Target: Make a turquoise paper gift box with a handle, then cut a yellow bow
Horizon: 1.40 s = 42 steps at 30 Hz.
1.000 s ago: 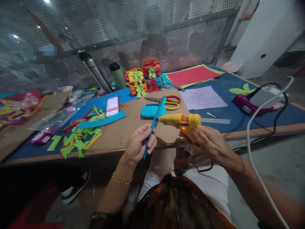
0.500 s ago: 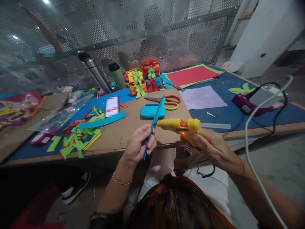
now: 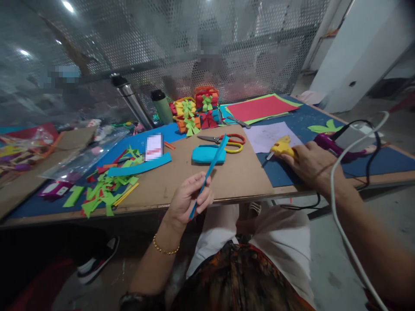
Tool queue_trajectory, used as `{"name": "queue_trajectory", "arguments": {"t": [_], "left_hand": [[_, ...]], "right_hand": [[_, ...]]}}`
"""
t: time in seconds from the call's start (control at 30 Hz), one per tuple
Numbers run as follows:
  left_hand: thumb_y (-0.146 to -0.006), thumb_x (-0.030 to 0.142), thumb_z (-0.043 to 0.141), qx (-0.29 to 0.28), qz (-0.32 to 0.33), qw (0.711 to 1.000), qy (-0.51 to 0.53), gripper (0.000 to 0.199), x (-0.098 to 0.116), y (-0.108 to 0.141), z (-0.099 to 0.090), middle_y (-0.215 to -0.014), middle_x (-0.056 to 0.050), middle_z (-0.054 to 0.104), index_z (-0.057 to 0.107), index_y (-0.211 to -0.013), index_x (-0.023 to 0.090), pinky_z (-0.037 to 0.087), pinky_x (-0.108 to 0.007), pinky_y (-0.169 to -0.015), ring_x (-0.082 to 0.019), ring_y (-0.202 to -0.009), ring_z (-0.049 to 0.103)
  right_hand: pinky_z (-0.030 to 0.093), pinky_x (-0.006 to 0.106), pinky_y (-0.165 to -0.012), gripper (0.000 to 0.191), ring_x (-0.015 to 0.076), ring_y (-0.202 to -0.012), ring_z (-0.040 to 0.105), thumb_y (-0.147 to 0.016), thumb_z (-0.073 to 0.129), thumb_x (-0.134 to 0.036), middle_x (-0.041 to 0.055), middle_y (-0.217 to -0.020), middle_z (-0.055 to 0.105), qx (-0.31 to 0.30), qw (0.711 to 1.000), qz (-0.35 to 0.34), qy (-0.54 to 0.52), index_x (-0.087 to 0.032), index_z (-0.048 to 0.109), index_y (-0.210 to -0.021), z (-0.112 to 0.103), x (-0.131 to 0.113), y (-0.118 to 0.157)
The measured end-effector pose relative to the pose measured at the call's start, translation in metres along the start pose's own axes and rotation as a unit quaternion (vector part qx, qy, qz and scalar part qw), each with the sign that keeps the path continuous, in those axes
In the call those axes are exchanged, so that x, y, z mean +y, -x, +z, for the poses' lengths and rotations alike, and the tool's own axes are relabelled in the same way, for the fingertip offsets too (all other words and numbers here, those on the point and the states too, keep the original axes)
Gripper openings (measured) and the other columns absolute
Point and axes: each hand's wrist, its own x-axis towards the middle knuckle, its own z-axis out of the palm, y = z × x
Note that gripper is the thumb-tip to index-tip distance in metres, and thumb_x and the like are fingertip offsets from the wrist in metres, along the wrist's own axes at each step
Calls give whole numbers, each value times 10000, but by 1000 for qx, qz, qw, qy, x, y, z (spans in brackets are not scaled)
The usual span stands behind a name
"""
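Observation:
My left hand point(image 3: 194, 194) pinches a narrow blue folded strip point(image 3: 214, 160), holding it at a slant above the table's front edge. At the right, my right hand point(image 3: 308, 162) is closed around a yellow hot glue gun point(image 3: 282, 147), whose nozzle points left, low over the blue tabletop beside the lilac sheet. Behind the strip lies a small blue box-like piece point(image 3: 202, 154) on brown cardboard point(image 3: 171, 181). Scissors point(image 3: 238, 139) with red and yellow handles rest just beyond it. A curved blue strip point(image 3: 139, 166) lies to the left.
Green and red scraps point(image 3: 105, 190) are heaped at the left. Small bow-trimmed baskets point(image 3: 191, 119), a green bottle point(image 3: 161, 106) and a steel flask point(image 3: 134, 101) stand at the back. Red sheets point(image 3: 259, 109) and a lilac sheet point(image 3: 272, 133) lie right. A white cable point(image 3: 337, 207) crosses my right forearm.
My right hand has carried the glue gun away from the strip, to the right and down toward the tabletop. My left hand keeps the strip in nearly the same place.

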Motion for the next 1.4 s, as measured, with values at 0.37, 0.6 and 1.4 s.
{"name": "queue_trajectory", "arguments": {"t": [0.37,0.6,1.4], "left_hand": [[-935,288,716,-112,-84,986,91,238,-12,8,27,-388,119,341,564,-793,173,299,-215,-454,-61,-269,245],[-942,453,707,-147,-147,977,51,319,-20,14,25,-416,56,494,617,-839,165,354,-228,-442,-101,-293,399],[-859,310,721,43,66,879,-471,155,2,5,39,-775,-48,758,786,-845,169,479,-258,-653,-182,-714,656]], "right_hand": [[561,373,-844,383,236,-925,728,-915,699,-562,76,-996,795,-218,882,37,-417,-213,784,-1049,10,-120,10],[540,322,-775,369,174,-771,636,-702,903,-545,5,-789,729,-154,811,144,-546,-212,756,-757,23,-128,14],[404,286,-625,340,152,-674,507,-817,764,-515,0,-675,603,-90,882,126,-445,-212,669,-697,14,-128,18]]}}
